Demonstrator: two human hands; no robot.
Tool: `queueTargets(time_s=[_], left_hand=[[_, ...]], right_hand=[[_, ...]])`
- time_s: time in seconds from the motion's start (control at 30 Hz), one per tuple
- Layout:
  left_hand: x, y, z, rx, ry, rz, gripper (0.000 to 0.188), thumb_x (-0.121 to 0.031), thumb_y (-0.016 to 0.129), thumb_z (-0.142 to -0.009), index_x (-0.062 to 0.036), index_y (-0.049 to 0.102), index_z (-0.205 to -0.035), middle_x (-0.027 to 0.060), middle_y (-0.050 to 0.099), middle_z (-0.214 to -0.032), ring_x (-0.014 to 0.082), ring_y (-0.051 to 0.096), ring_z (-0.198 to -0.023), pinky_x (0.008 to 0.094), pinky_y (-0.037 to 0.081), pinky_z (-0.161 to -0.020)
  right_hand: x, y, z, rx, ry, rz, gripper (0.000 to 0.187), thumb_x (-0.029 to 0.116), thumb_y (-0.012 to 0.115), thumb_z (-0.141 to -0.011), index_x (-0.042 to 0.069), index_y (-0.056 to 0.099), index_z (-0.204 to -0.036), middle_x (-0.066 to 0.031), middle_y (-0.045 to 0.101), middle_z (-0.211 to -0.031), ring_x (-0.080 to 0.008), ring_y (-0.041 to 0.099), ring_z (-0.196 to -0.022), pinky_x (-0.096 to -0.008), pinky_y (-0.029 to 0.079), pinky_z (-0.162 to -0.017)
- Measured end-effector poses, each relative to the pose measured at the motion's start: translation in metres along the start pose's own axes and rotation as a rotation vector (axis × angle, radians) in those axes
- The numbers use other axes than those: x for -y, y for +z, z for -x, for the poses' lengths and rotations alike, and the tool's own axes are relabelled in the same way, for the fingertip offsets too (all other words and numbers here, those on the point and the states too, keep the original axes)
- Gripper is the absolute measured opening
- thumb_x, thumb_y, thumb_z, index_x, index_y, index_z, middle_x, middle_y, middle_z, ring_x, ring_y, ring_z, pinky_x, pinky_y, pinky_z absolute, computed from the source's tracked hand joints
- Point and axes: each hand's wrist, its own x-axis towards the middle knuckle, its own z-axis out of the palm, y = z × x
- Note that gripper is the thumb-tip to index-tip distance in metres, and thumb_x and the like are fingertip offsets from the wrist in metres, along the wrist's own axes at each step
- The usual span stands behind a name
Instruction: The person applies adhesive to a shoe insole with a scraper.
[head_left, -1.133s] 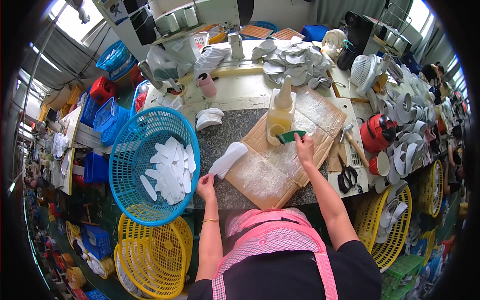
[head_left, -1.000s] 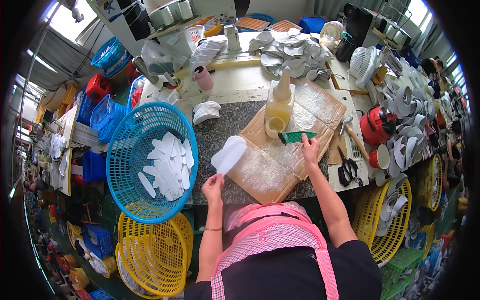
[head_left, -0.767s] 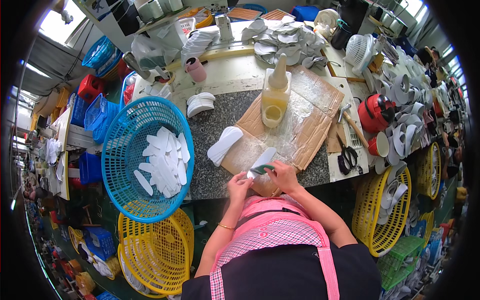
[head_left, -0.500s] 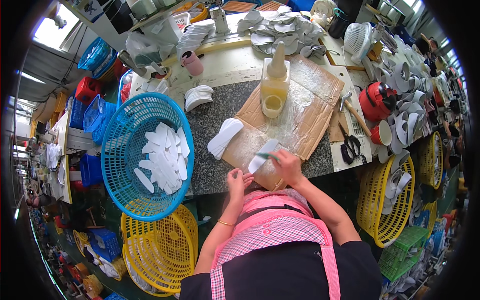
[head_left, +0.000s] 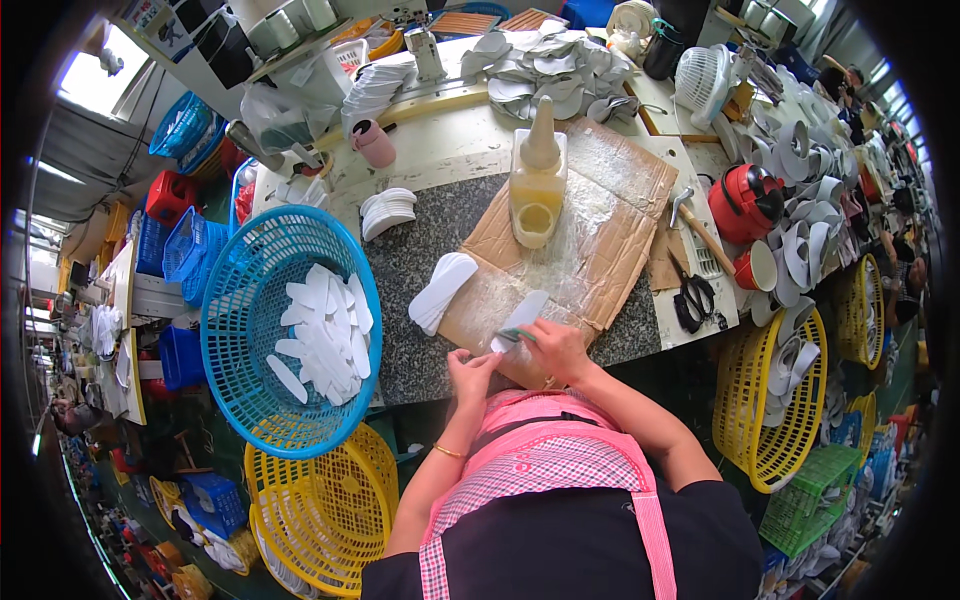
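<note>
A white insole-shaped piece (head_left: 530, 308) lies on the cardboard sheet (head_left: 610, 230), its near end toward me. My left hand (head_left: 472, 376) is closed, with thumb and fingertips at that near end. Across the piece's lower part, my right hand (head_left: 558, 350) is closed on a small flat green tool (head_left: 515, 334); its exact kind is hard to make out. A stack of similar white pieces (head_left: 443, 290) rests just left of the cardboard. Beyond my hands stands a translucent bottle (head_left: 540, 195) with a cone-shaped top and yellowish liquid inside.
On the left, a blue basket (head_left: 225, 330) holds loose white pieces, above a yellow basket (head_left: 330, 510). Scissors (head_left: 693, 300), a hammer (head_left: 705, 235) and a red cup (head_left: 758, 268) lie to the right. A pink cup (head_left: 374, 145) and another white stack (head_left: 388, 213) stand farther back.
My right hand has drawn the green tool down toward the insole piece's near end. My left fingertips have moved right, to that end. The whole view has shifted slightly.
</note>
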Motion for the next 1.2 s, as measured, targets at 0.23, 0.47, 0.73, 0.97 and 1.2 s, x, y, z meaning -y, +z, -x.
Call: queueTargets(time_s=[0.23, 0.47, 0.73, 0.97, 1.2], left_hand=[[-0.079, 0.020, 0.019, 0.069, 0.546, -0.199, 0.052, 0.000, 0.081, -0.079, -0.0076, 0.037, -0.105, 0.0095, 0.071, -0.095, 0.0094, 0.058, -0.070, 0.0235, 0.044, -0.066], [-0.047, 0.002, 0.011, 0.510, 1.522, -1.148, 0.012, -0.013, 0.060, -0.080, -0.0129, 0.049, -0.077, 0.0011, 0.054, -0.068, 0.0181, 0.055, -0.074, 0.0334, 0.042, -0.064], [0.001, -0.002, 0.003, 0.472, 1.547, -1.187, 0.009, -0.014, 0.062, -0.078, -0.0137, 0.053, -0.080, -0.0004, 0.049, -0.064, 0.0166, 0.054, -0.073, 0.0326, 0.039, -0.063], [0.001, -0.004, 0.006, 0.295, 1.508, -1.114, 0.023, -0.018, 0.071, -0.082, -0.0138, 0.049, -0.075, 0.0004, 0.050, -0.070, 0.0199, 0.053, -0.072, 0.0362, 0.039, -0.064], [0.002, -0.004, 0.001, 0.320, 1.533, -1.159, 0.018, -0.020, 0.065, -0.085, -0.0160, 0.049, -0.077, -0.0012, 0.052, -0.073, 0.0188, 0.054, -0.076, 0.0358, 0.039, -0.066]], right_hand=[[-0.091, -0.042, -0.033, -0.288, 0.505, -0.078, 0.017, 0.021, 0.068, -0.093, 0.004, 0.068, -0.094, -0.0093, 0.066, -0.080, -0.0233, 0.062, -0.061, -0.0357, 0.046, -0.054], [-0.009, -0.058, 0.014, -0.156, 0.441, -0.357, 0.013, 0.015, 0.071, -0.092, 0.002, 0.070, -0.092, -0.0064, 0.063, -0.073, -0.0152, 0.056, -0.057, -0.0301, 0.043, -0.052], [-0.058, -0.039, 0.003, -0.083, 0.068, 0.161, 0.021, 0.007, 0.067, -0.081, 0.007, 0.069, -0.102, -0.0083, 0.060, -0.081, -0.0276, 0.065, -0.072, -0.0369, 0.054, -0.060], [-0.025, -0.045, 0.058, 0.277, -0.402, -0.159, 0.027, 0.006, 0.063, -0.080, 0.011, 0.070, -0.106, -0.0045, 0.059, -0.079, -0.0217, 0.065, -0.069, -0.0339, 0.054, -0.057], [-0.035, -0.047, 0.033, 0.168, -0.311, -0.107, 0.020, 0.006, 0.064, -0.080, 0.011, 0.072, -0.097, -0.0037, 0.061, -0.076, -0.0229, 0.066, -0.069, -0.0354, 0.055, -0.058]])
